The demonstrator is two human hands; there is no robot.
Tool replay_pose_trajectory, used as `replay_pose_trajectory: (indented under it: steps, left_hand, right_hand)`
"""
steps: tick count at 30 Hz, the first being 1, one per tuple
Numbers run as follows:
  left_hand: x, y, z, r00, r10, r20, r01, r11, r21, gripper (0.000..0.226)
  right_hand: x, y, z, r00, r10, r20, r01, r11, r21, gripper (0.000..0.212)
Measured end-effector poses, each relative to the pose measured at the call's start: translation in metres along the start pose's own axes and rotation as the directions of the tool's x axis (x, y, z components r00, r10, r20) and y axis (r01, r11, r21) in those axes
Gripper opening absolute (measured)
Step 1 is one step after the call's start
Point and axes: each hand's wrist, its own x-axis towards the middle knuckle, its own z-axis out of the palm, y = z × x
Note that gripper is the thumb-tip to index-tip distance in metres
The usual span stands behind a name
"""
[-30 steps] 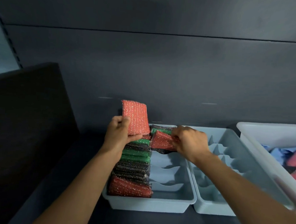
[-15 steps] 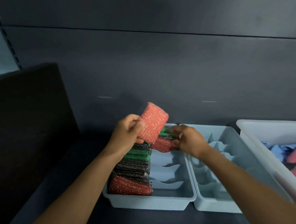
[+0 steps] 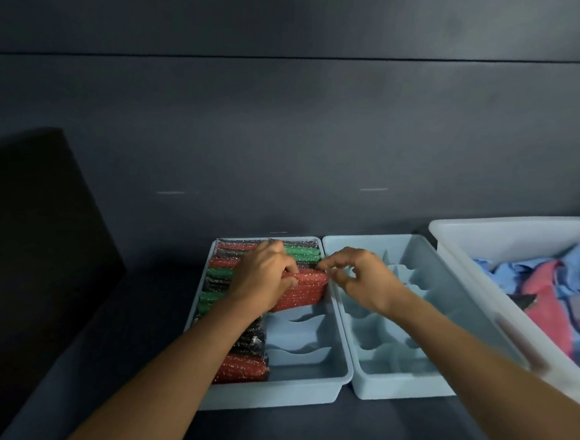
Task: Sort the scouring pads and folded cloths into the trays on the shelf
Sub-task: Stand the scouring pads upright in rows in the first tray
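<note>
A pale blue divided tray (image 3: 308, 386) on the dark shelf holds red, green and black scouring pads standing in a row down its left column (image 3: 247, 371) and several at the back right. My left hand (image 3: 264, 276) grips a red scouring pad (image 3: 306, 291) and holds it down in the tray's right column, against the pads behind it. My right hand (image 3: 356, 279) hovers over the tray's right rim with fingers loosely curled, holding nothing. A second pale blue divided tray (image 3: 403, 389) stands right beside the first and holds nothing.
A white bin (image 3: 487, 230) at the right holds loose blue, pink and purple cloths (image 3: 551, 289). A dark slanted panel (image 3: 33, 236) rises at the left. The grey back wall stands just behind the trays. Dark shelf surface (image 3: 335, 436) runs in front.
My left hand brought the red pad down from above the tray and to the right, into the right column. My right hand let go of the pads it was steadying and drew back.
</note>
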Motion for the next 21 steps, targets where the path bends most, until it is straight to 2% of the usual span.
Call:
replay_pose_trajectory:
  steps: [3, 6, 9, 11, 13, 15, 18, 21]
  left_hand:
    - [0.002, 0.001, 0.005, 0.998, 0.061, 0.017, -0.063, 0.986, 0.152, 0.017]
    - [0.002, 0.001, 0.008, 0.991, 0.124, 0.052, -0.132, 0.965, 0.226, 0.013]
    - [0.004, 0.004, 0.007, 0.987, 0.130, 0.094, -0.153, 0.942, 0.298, 0.015]
    - [0.008, 0.013, 0.006, 0.992, 0.086, 0.092, -0.111, 0.945, 0.308, 0.018]
    - [0.011, 0.029, 0.005, 0.998, 0.040, 0.046, -0.048, 0.979, 0.197, 0.025]
    - [0.016, 0.052, 0.007, 1.000, 0.014, -0.010, -0.015, 0.998, -0.063, 0.028]
    - [0.024, 0.101, 0.016, 0.999, 0.034, -0.040, -0.047, 0.912, -0.408, 0.023]
    - [0.036, 0.155, 0.029, 0.993, 0.106, -0.054, -0.118, 0.827, -0.550, 0.016]
  right_hand:
    - [-0.004, 0.002, 0.003, 0.998, -0.040, 0.056, 0.046, 0.991, -0.128, 0.027]
    - [-0.008, 0.000, 0.003, 0.992, -0.071, 0.104, 0.091, 0.975, -0.204, 0.027]
    - [-0.010, 0.003, -0.002, 0.986, -0.081, 0.143, 0.109, 0.974, -0.198, 0.025]
    - [-0.016, 0.006, -0.012, 0.984, -0.073, 0.164, 0.103, 0.978, -0.180, 0.026]
    - [-0.024, 0.011, -0.025, 0.984, -0.071, 0.164, 0.099, 0.980, -0.170, 0.029]
    - [-0.034, 0.017, -0.043, 0.990, -0.078, 0.121, 0.096, 0.983, -0.154, 0.030]
    - [-0.053, 0.033, -0.079, 0.997, -0.076, -0.005, 0.075, 0.992, -0.097, 0.026]
    - [-0.077, 0.062, -0.125, 0.988, -0.032, -0.153, 0.021, 0.997, -0.074, 0.021]
